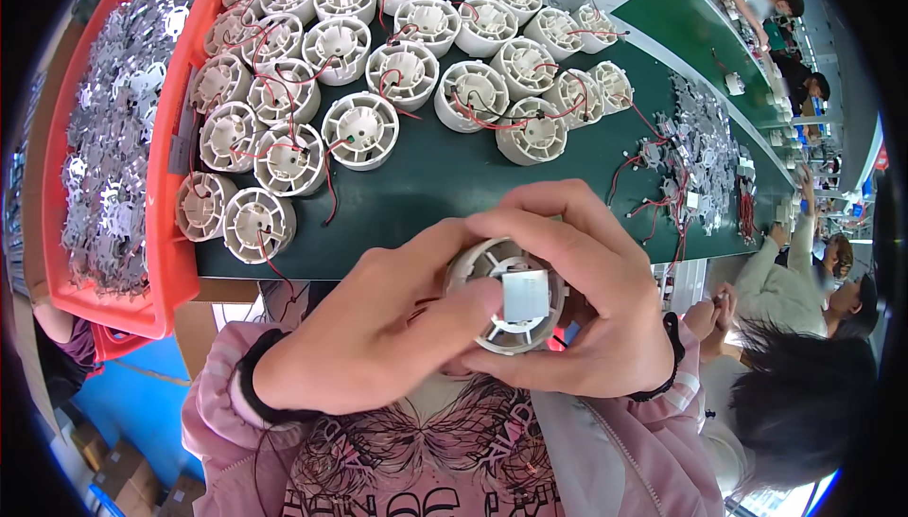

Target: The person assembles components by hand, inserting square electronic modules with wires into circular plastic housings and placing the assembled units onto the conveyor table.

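Observation:
Close in front of my chest, both hands hold a round white plastic housing [512, 337] with a spoked, open face. My left hand [378, 328] is closed on its left side, the thumb pressed on the face. Wrapped around its far and right side are the fingers of my right hand [610, 304]. A flat, square, light grey plate [526, 297] sits over the middle of the face, beside the left thumb tip. The back of the housing is hidden by my palms. Beyond my hands, several similar housings [360, 131] with red and black wires stand on the green table [416, 195].
At the left stands a red crate [180, 186] full of metal brackets [118, 157]. A pile of grey metal parts with wires [695, 153] lies on the table's right side. Co-workers sit along the right; a dark-haired head [790, 394] is close by my right elbow.

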Demonstrator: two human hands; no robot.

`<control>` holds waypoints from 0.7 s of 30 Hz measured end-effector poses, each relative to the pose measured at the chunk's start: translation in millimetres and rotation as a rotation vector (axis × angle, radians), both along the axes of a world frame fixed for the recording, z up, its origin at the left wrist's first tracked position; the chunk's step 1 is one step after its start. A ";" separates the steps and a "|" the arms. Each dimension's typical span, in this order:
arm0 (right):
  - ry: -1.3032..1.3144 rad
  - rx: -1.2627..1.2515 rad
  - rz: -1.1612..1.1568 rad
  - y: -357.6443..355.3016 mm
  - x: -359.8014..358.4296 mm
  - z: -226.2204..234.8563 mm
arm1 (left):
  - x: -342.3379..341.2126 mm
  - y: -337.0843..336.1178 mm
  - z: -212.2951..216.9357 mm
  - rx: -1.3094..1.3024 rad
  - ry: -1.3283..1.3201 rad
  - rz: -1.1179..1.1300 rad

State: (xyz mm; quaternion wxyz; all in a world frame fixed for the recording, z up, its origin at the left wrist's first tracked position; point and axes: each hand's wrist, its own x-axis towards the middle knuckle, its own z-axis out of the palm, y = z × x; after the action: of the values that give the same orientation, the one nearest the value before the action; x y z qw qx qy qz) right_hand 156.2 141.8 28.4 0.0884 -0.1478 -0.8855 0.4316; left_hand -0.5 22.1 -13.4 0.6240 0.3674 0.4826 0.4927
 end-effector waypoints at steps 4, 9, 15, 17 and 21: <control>0.056 -0.572 -0.078 11.4 5.2 -9.1 | -1.6 -1.8 16.7 -0.111 -0.437 0.047; -0.002 -1.233 -0.179 2.7 -5.9 -7.3 | 5.3 2.9 20.8 -0.223 -0.281 0.053; -0.038 -1.349 -0.061 10.3 -4.6 -12.4 | 9.2 -0.3 24.4 -0.195 -0.250 0.099; -0.013 -1.359 -0.033 10.3 -3.8 -14.6 | 13.4 -1.1 24.0 -0.182 -0.254 0.104; -0.010 -1.438 -0.034 7.0 -5.0 -13.2 | 20.2 -1.2 20.7 -0.127 -0.294 0.265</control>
State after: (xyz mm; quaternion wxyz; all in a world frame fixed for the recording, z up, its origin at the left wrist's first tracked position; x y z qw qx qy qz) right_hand 151.1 148.8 15.1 -0.0282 -0.1850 -0.3799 0.9059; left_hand 19.7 20.9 7.3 0.6392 0.1848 0.4606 0.5875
